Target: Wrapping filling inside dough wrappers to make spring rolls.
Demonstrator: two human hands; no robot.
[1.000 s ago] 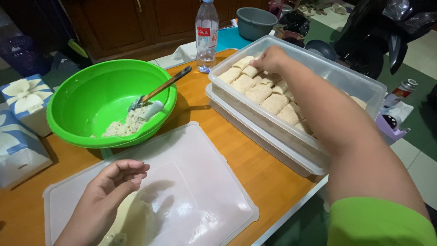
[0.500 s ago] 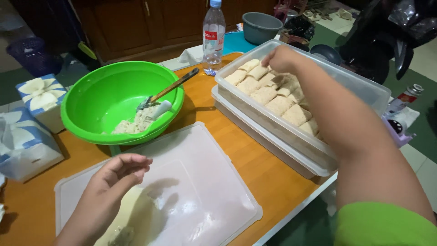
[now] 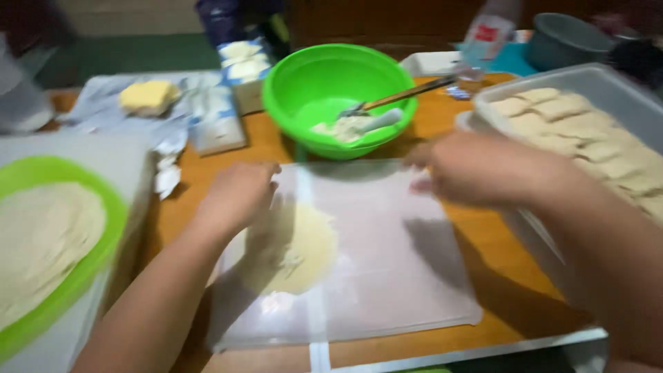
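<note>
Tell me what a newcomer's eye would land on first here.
The bright green bowl at the table's far middle, with a spoon resting in pale dough. Then both hands over the clear plastic sheet: the left hand above a flour patch, the right hand beside a tray of dough pieces.

We see two bare forearms entering from the bottom edge. The left hand [image 3: 238, 197] and right hand [image 3: 476, 168] are bare: no gloves, rings, watch or bracelet visible. No sleeve shows on either arm in this view. The right hand's outline is blurred.
</note>
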